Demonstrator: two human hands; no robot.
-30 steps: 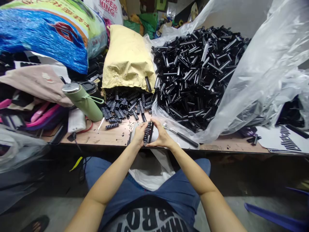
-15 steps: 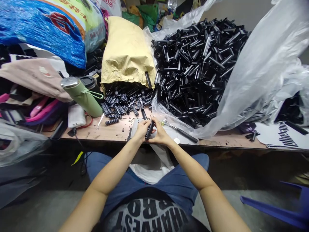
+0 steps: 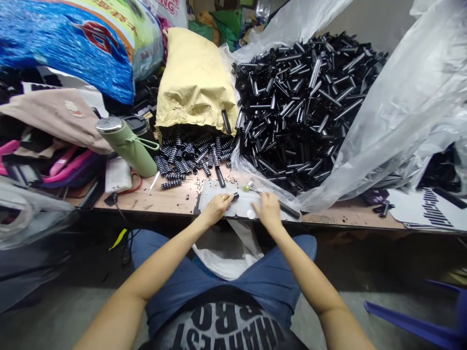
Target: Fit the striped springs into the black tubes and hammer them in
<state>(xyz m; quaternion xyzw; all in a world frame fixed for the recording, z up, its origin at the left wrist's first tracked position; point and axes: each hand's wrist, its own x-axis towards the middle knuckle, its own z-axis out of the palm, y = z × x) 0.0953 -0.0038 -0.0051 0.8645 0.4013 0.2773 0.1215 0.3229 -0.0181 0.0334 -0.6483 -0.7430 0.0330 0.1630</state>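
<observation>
My left hand (image 3: 218,207) is closed around a dark tube; only its black end (image 3: 236,196) shows past the fingers. It is held low over a grey-white plate (image 3: 211,192) at the table's front edge. To the right, my right hand (image 3: 269,209) is slightly blurred, thumb apart from the fingers, and covers part of a hammer-like tool (image 3: 291,211). That tool has a black handle, a thin metal shaft and a yellowish head (image 3: 248,187). A white disc (image 3: 251,214) lies by the right thumb. Beyond the plate lies a smooth black tube (image 3: 220,177).
Studded black tubes (image 3: 178,154) spill from a yellow sack (image 3: 197,78). A big heap of smooth black tubes (image 3: 295,112) lies in clear plastic (image 3: 379,116). At left stand a green tumbler (image 3: 133,150) and a white power bank (image 3: 117,175). Tiny black bits dot the tabletop (image 3: 175,201).
My hands have come apart. The right hand has let go of the dark tube and moved right onto the tool; the left still holds the tube, now mostly hidden by its fingers.
</observation>
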